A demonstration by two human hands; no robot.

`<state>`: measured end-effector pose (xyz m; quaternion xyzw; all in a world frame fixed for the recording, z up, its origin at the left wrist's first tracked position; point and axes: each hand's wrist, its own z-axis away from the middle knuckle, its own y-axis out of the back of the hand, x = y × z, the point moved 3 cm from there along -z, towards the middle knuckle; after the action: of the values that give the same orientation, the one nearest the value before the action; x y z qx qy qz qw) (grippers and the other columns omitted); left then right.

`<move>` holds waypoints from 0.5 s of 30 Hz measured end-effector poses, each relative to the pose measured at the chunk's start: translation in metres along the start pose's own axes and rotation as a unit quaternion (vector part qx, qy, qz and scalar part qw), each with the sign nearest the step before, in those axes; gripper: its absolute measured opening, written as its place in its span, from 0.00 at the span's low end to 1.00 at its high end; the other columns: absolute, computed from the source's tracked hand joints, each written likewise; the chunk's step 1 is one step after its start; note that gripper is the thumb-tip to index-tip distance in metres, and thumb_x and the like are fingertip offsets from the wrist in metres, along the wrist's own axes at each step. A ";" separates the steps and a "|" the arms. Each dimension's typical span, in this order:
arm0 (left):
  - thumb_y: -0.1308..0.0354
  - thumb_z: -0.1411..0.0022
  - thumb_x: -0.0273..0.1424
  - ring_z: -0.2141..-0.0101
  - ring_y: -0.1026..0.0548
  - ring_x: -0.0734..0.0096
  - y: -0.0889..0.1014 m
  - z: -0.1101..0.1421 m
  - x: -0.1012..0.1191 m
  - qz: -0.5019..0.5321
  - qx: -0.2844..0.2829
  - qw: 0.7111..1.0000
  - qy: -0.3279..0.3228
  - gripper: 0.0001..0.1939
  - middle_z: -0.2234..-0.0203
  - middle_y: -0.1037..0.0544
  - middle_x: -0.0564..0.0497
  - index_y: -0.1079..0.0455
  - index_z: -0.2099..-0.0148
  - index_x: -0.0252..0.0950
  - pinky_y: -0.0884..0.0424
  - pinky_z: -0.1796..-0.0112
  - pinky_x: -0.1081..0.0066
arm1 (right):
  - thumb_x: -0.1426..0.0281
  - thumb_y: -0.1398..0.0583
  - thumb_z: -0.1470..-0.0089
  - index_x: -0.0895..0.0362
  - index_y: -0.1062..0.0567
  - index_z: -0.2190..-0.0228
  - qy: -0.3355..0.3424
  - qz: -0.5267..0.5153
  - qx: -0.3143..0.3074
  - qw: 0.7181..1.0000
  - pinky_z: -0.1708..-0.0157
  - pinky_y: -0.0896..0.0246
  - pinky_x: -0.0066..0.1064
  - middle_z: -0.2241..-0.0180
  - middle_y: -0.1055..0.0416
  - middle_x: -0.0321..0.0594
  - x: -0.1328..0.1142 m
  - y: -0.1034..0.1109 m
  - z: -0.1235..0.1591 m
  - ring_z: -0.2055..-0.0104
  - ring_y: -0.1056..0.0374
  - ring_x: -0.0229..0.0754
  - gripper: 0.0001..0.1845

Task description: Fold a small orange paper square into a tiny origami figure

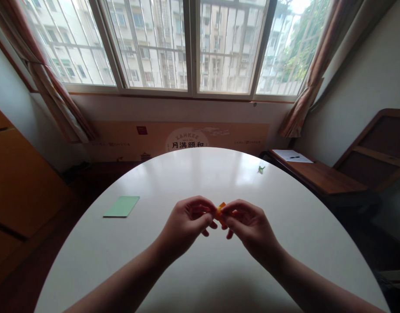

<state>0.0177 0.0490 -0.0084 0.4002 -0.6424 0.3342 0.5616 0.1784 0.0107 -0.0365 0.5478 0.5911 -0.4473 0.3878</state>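
Above the middle of the white table [200, 269], both hands meet at a small piece of folded orange paper [222, 205]. My left hand [193, 216] pinches its left side between thumb and fingers. From the other side, my right hand [248, 218] grips it the same way, fingertips almost touching those of the left. Most of the paper is hidden by the fingers, so its full shape cannot be made out. A flat, light green square of paper [122, 206] lies to the left of my hands. Farther back on the right rests a tiny green folded piece [261, 169].
The round table edge curves beyond my hands. Behind it stand a long printed board [121, 134] and a barred window [226, 48] with tied curtains. At right, a wooden chair [333, 174] holds a white sheet [293, 156] with a dark pen on it.
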 end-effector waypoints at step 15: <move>0.38 0.48 0.24 0.70 0.20 0.65 -0.002 0.002 0.002 -0.053 0.009 0.998 -0.028 0.04 0.73 0.20 0.49 0.26 0.66 0.34 0.26 0.75 0.73 | 0.63 0.30 0.49 0.54 0.23 0.59 -0.031 -0.009 0.017 0.999 0.81 0.31 0.26 0.68 0.26 0.37 -0.001 0.000 -0.001 0.74 0.31 0.37 0.16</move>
<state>0.0186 0.0459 -0.0066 0.4476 -0.6330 0.2984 0.5567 0.1783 0.0112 -0.0351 0.5348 0.5763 -0.4775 0.3924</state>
